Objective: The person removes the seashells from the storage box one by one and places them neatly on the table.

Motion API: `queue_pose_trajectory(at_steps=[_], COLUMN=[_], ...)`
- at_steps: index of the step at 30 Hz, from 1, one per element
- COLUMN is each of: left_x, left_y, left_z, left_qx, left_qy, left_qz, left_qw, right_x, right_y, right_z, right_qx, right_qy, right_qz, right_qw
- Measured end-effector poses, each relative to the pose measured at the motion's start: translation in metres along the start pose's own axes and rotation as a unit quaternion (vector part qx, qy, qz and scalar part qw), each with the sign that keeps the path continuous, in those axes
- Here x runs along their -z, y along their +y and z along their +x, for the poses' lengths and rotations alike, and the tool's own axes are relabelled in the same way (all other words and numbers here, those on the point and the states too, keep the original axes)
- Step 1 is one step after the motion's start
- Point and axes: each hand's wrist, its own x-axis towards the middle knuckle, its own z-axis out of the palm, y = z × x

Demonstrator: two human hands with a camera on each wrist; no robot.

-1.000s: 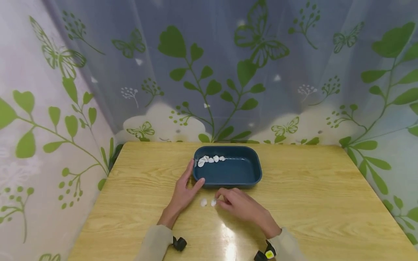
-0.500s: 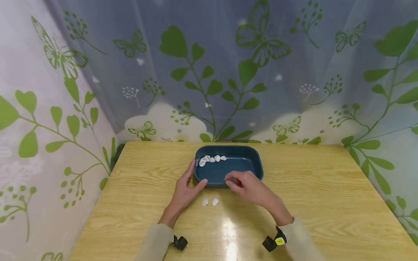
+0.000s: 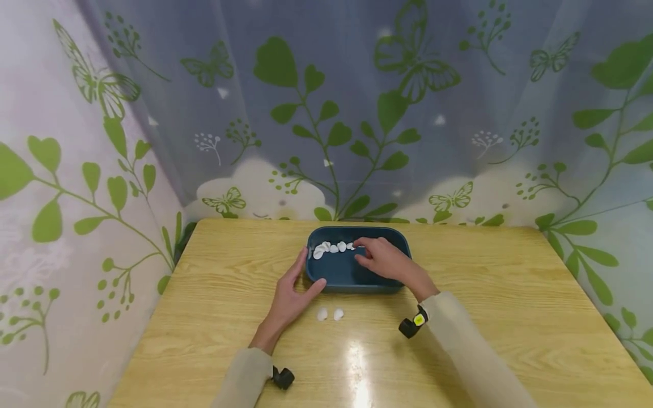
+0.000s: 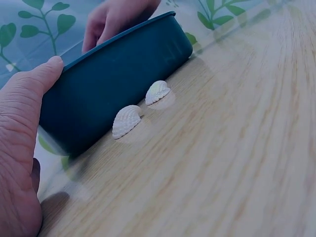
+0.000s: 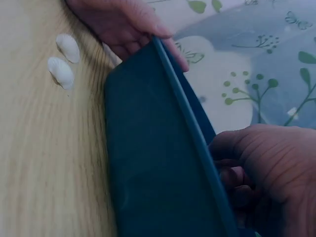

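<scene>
A dark blue rectangular tub (image 3: 357, 288) stands on the table with a row of white seashells (image 3: 334, 248) along its far left inside. My left hand (image 3: 288, 297) steadies its near left corner, thumb straight at the front rim and fingers along the left side. Inside the tub is my right hand (image 3: 385, 260), its index fingertip right at the row's right end, thumb a little apart; I cannot tell whether it holds a shell. Two ribbed seashells lie before the tub, a left one (image 4: 126, 121) and a right one (image 4: 158, 92). In the right wrist view the tub wall hides the right fingertips.
The pale wooden table (image 3: 484, 317) extends to both sides. Behind it hangs a curtain (image 3: 347, 113) printed with green leaves and butterflies. Small black wrist devices sit at both cuffs, one on the left (image 3: 282, 378) and one on the right (image 3: 409, 327).
My right hand has risen from beside the loose shells, passed over the front rim with thumb and index together, and reached the row's end. My left hand stays at the corner.
</scene>
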Motion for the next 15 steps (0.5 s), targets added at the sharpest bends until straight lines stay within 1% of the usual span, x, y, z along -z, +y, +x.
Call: queue_pose_trajectory(at_steps=[2,6,9,11,15], left_x=[0.0,0.001,0.001,0.001,-0.001], left_y=[0.0,0.001,0.001,0.001,0.001], left_z=[0.001,0.0,0.0,0.0,0.001], left_qx=[0.001,0.004,0.004,0.001,-0.005], left_qy=[0.001,0.006,0.008,0.007,0.005], left_qz=[0.002,0.004,0.003,0.003,0.001], left_qw=[1.0,1.0,1.0,1.0,1.0], right_x=[-0.003,-0.008,-0.011,-0.012,-0.016], right_y=[0.002,0.004,0.003,0.004,0.006], right_z=[0.008,0.024,0.033,0.037,0.042], right_qx=[-0.004,0.009,0.009,0.003,-0.024], right_qy=[-0.01,-0.019,-0.031,-0.042,-0.067], right_qz=[-0.008,-0.021,-0.021,-0.02,-0.026], right_qw=[0.9999,0.9996,0.9993,0.9989,0.9971])
